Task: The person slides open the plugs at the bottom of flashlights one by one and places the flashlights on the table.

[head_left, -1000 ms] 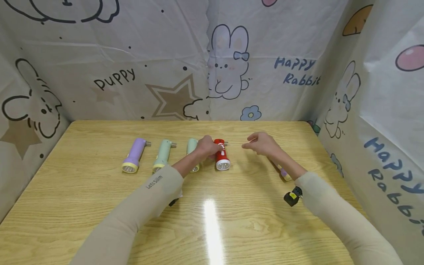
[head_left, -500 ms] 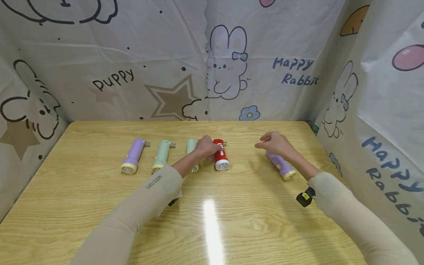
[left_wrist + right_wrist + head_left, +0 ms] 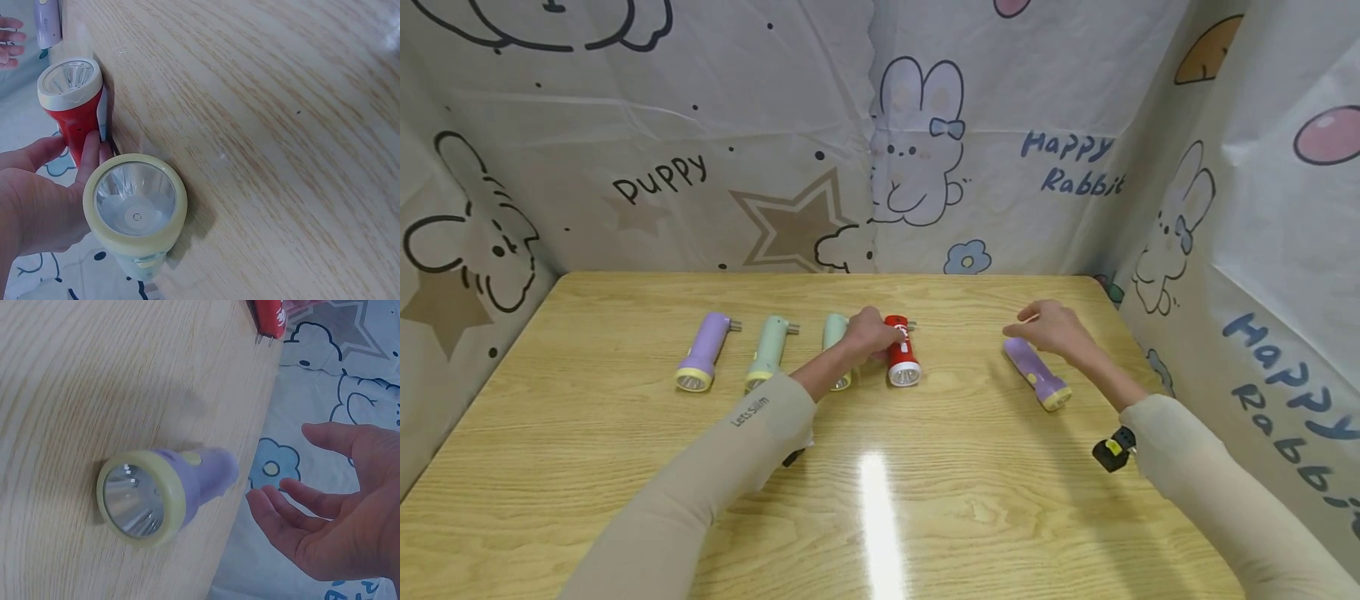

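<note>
My left hand (image 3: pixel 871 332) grips a red flashlight (image 3: pixel 903 354) with a white head, thumb and fingers on either side of its body, as the left wrist view shows. The flashlight lies with its lens toward me and metal plug prongs sticking out to the right. Over the far end of a purple flashlight (image 3: pixel 1036 372) hovers my right hand (image 3: pixel 1054 327), fingers loosely spread and holding nothing. That flashlight lies slanted, its yellow-rimmed lens toward the near right; in the right wrist view the fingers are apart from its body (image 3: pixel 215 469).
Left of the red flashlight lie a green flashlight (image 3: pixel 835 332), partly behind my left hand, another green flashlight (image 3: pixel 769 350) and a purple flashlight (image 3: pixel 706 350), in a row. The wooden table (image 3: pixel 970 500) ends at a printed cloth backdrop (image 3: pixel 790 100).
My right hand has moved right, from beside the red flashlight to above the purple one's far end, uncovering that flashlight. My left hand stays on the red flashlight.
</note>
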### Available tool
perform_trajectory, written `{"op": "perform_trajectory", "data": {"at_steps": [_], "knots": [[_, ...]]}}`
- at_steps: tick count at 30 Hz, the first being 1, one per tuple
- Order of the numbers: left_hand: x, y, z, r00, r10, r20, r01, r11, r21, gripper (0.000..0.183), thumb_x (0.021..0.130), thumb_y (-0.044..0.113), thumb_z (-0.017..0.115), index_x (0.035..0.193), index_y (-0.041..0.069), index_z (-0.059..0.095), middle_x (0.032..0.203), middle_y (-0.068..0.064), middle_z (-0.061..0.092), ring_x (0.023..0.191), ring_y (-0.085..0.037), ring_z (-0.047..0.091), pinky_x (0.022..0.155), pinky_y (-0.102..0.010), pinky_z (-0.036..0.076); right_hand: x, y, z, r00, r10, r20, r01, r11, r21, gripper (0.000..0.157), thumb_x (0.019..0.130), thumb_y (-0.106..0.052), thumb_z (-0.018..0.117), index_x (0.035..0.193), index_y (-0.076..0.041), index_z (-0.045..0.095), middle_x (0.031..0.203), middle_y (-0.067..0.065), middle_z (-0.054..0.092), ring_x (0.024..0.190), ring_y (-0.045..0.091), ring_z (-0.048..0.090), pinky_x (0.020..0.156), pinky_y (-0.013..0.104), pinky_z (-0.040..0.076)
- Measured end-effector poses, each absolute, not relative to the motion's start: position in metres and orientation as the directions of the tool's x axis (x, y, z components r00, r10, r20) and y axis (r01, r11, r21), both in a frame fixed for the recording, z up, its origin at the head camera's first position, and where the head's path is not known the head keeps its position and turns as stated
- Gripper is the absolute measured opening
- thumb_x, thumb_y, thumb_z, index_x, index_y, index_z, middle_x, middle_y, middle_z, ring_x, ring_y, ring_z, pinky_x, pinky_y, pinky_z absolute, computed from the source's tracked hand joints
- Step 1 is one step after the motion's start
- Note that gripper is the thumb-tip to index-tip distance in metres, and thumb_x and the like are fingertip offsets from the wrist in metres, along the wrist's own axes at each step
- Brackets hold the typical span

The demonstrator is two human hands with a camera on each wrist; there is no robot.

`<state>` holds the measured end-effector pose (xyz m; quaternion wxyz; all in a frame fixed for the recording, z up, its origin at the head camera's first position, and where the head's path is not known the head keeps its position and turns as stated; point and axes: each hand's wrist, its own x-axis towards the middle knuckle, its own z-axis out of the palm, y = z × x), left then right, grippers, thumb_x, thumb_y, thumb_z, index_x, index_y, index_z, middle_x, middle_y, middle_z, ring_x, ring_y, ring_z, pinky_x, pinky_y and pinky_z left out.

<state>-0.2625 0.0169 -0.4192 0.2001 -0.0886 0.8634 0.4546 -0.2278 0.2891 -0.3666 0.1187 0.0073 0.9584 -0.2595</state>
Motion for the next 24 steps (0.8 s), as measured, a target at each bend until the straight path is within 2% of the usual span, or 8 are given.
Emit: {"op": "perform_trajectory", "data": {"at_steps": [10, 16, 24], "knots": [[-0.261, 0.017, -0.418, -0.906, 0.039, -0.421, -0.331, 0.554, 0.764, 0.041, 0.083, 0.012, 0.066, 0.115, -0.004, 0.047, 0.108, -0.018, 0.054, 0.084, -0.024, 0.061, 0.066, -0.030, 0.054, -0.227, 0.304, -0.367, -0.944, -0.002, -0.330, 0.182, 0.831, -0.525, 0.064, 0.085, -0.034, 0.064, 0.126, 0.010, 0.043, 0.129, 0.029, 0.039, 0.106, 0.041, 0.049, 0.074, 0.042, 0.053], [-0.260, 0.016, -0.417, -0.907, 0.029, -0.419, -0.334, 0.556, 0.761, 0.039, 0.084, 0.012, 0.065, 0.114, -0.003, 0.047, 0.108, -0.017, 0.054, 0.083, -0.024, 0.061, 0.066, -0.030, 0.054, -0.227, 0.307, -0.371, -0.934, 0.007, -0.356, 0.203, 0.833, -0.515, 0.065, 0.084, -0.035, 0.065, 0.126, 0.010, 0.043, 0.127, 0.029, 0.041, 0.103, 0.040, 0.051, 0.070, 0.040, 0.054], [-0.260, 0.018, -0.416, -0.906, 0.026, -0.422, -0.333, 0.573, 0.749, 0.040, 0.084, 0.014, 0.065, 0.115, -0.003, 0.047, 0.107, -0.017, 0.055, 0.082, -0.023, 0.061, 0.066, -0.029, 0.054, -0.229, 0.312, -0.380, -0.917, 0.006, -0.398, 0.220, 0.842, -0.493, 0.067, 0.083, -0.034, 0.066, 0.125, 0.012, 0.042, 0.116, 0.024, 0.046, 0.093, 0.031, 0.049, 0.070, 0.040, 0.054]]}}
